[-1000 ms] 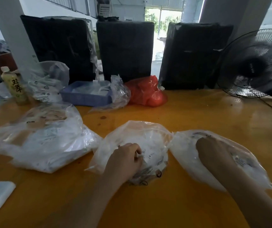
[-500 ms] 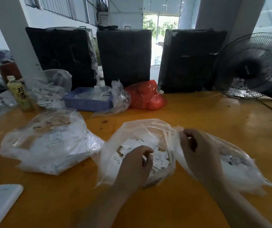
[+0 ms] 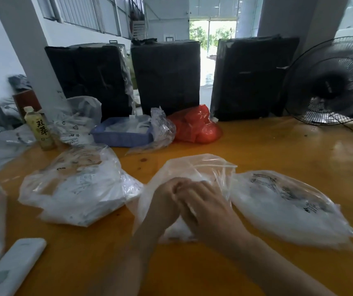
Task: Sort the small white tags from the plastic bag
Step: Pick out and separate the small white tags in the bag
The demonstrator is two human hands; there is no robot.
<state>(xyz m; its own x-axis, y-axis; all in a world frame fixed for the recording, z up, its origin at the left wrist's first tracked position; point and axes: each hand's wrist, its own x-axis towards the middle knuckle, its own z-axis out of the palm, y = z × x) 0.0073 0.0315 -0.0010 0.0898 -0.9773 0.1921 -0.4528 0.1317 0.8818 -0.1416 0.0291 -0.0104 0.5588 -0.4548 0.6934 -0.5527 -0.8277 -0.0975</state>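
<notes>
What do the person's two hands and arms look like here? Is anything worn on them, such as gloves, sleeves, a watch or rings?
Both hands are bare: the left hand and the right hand wear no gloves. Both forearms are uncovered as far as the bottom edge of the picture, with no sleeve in sight. No watch, bracelet or ring shows on either wrist or on the fingers, though the picture is somewhat blurred there.

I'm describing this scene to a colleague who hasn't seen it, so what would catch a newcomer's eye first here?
Most likely the two hands, left hand and right hand, pressed together at the middle plastic bag on the orange table. Two more clear bags flank it, the left bag and the right bag. Behind, a red bag glows against three black wrapped bundles, with a black fan at far right.
</notes>
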